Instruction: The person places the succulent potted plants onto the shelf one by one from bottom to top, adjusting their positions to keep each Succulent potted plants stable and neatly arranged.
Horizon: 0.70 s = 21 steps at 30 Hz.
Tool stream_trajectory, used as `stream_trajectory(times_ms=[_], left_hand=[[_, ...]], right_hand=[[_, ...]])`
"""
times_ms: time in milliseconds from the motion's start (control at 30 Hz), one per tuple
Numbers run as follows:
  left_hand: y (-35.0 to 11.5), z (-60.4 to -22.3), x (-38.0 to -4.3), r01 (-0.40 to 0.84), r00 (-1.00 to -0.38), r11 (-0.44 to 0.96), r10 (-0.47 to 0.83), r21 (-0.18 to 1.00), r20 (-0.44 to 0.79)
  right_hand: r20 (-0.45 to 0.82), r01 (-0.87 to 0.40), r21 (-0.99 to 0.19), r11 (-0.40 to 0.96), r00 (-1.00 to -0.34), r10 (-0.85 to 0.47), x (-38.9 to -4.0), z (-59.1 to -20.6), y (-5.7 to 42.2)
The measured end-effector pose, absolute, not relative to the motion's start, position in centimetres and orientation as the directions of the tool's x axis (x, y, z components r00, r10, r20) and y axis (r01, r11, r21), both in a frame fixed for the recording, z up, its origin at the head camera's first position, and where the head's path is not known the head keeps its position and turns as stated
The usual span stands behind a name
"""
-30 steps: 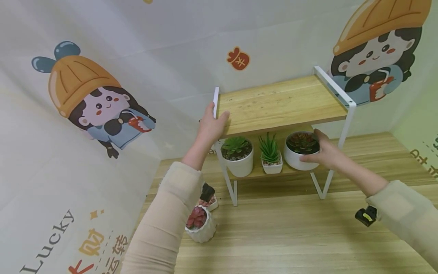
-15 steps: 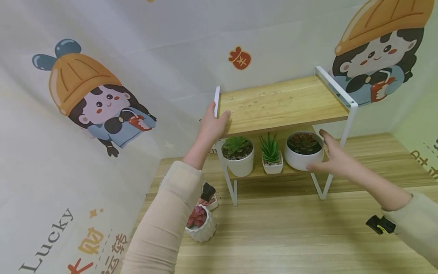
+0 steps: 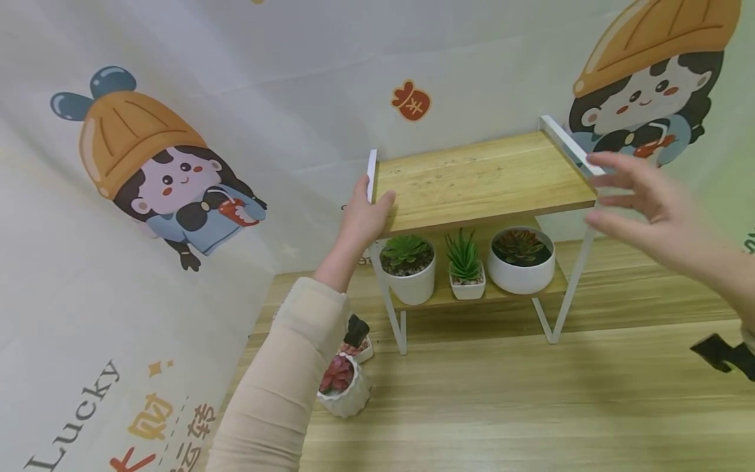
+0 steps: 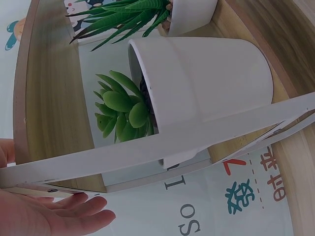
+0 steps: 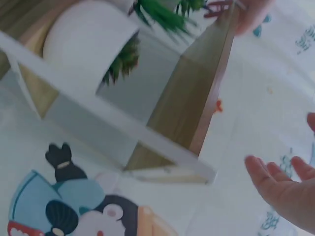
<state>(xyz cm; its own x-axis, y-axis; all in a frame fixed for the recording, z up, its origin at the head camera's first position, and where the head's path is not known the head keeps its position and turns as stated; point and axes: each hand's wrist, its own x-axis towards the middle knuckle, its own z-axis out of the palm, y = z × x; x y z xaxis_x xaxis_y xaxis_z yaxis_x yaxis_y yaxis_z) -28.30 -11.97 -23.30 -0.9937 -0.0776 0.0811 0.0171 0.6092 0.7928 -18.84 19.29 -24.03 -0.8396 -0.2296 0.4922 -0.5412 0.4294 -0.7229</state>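
Note:
A two-tier plant shelf (image 3: 483,180) has wooden boards and a white metal frame. My left hand (image 3: 366,216) holds its upper left corner, thumb over the board and the other fingers outside the frame (image 4: 123,160). My right hand (image 3: 655,203) hovers, spread and holding nothing, by the upper right corner; the right wrist view shows its fingers (image 5: 266,179) apart from the frame. On the lower board stand a round white bowl with a dark reddish succulent (image 3: 522,272), a small square pot with a spiky green plant (image 3: 464,259), and a white pot with a green succulent (image 3: 415,285).
Left of the shelf, on the wooden tabletop (image 3: 501,406), stand a ribbed white pot with a red succulent (image 3: 348,393) and a smaller pot (image 3: 364,351), partly hidden by the left wrist's black camera (image 3: 356,331). A printed cloth (image 3: 283,131) hangs behind.
My right hand has let go of the round bowl, drawn back right and risen to the shelf's upper right corner. The bowl stays on the lower board. My left hand keeps its place.

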Motion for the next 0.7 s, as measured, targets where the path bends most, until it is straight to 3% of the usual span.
stream_trajectory(times_ms=[100, 233, 400, 700], left_hand=[[-12.0, -23.3, -28.3, 0.022, -0.994, 0.614, -0.074, 0.789, 0.085], [-12.1, -23.2, -28.2, 0.015, -0.994, 0.616, -0.078, 0.788, 0.08], [-12.0, -23.2, -28.3, 0.01, -0.993, 0.616, -0.087, 0.788, 0.08], [-12.0, -23.2, -28.4, -0.002, -0.994, 0.617, -0.089, 0.787, 0.067]], right_hand=[[0.568, -0.58, -0.765, 0.28, -0.813, -0.13, -20.5, -22.8, 20.2], [0.46, -0.461, -0.862, 0.209, -0.886, -0.058, -23.2, -22.6, 21.5], [0.223, -0.236, -0.928, 0.29, -0.972, -0.076, -25.8, -23.3, 21.9], [0.034, -0.09, -0.899, 0.429, -0.99, -0.135, -27.4, -23.7, 20.9]])
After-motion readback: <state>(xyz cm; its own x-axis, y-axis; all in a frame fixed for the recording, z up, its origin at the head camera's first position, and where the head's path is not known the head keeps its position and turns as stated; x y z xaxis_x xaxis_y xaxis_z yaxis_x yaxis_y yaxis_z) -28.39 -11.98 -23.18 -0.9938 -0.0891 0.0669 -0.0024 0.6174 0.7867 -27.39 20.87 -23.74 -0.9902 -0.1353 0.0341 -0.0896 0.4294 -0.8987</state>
